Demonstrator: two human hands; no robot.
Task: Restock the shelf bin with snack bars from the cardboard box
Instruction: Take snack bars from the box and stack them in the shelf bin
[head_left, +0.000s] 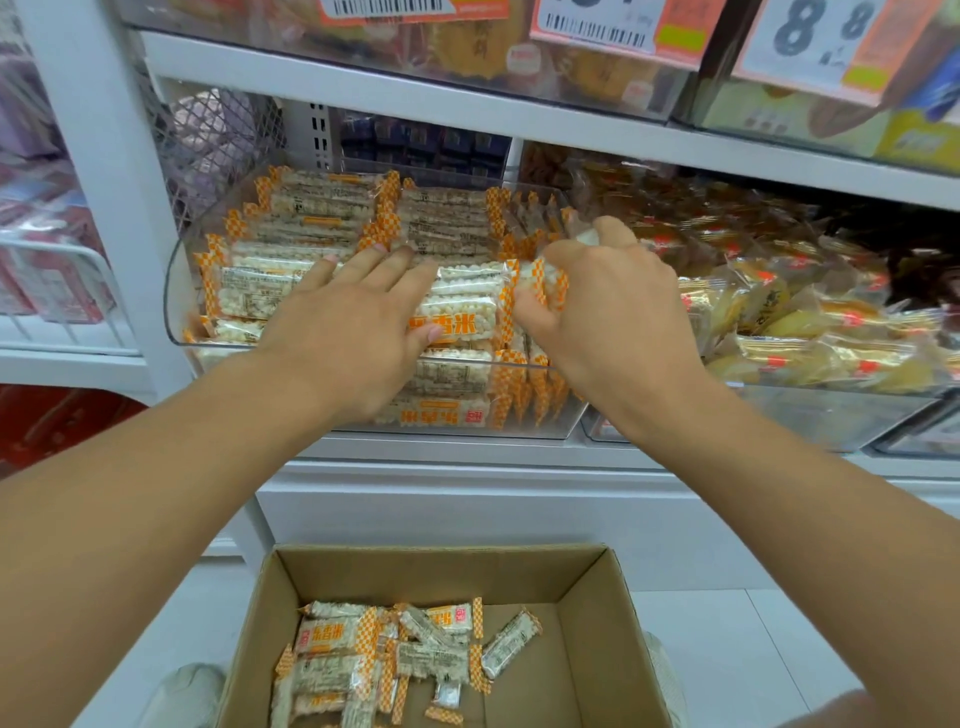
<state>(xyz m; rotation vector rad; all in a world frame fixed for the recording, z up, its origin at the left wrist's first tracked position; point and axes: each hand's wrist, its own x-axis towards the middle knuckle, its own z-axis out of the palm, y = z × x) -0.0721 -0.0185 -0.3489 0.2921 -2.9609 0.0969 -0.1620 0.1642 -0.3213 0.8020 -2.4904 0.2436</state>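
- Head view, hands: left hand (347, 317) lies flat, fingers straight, pressing on the top layer of snack bars (311, 244) in the shelf bin (174, 291); right hand (597, 306) has fingers curled round a few upright bars at the bin's 3 o'clock side, grasping them.
- Head view, task items: the bin sits on the middle shelf at 12 o'clock from the person; the cardboard box (587, 623) stands on the floor at 6 o'clock, with a loose heap of bars (384, 660) remaining in its 9 o'clock half.
- Risk, overfill: the stack already reaches the low front wall; further pressure from the left hand could, in my judgement, push front bars over the lip; they would fall toward the box or floor.
- Risk, spill-over: the neighbouring bin of yellow pastries (810, 332) lies just beside at 3 o'clock; upright bars released loosely could tip across into it.
- Risk, damage: puffed-rice bars probably crush under firm pressing; wrappers look slippery.
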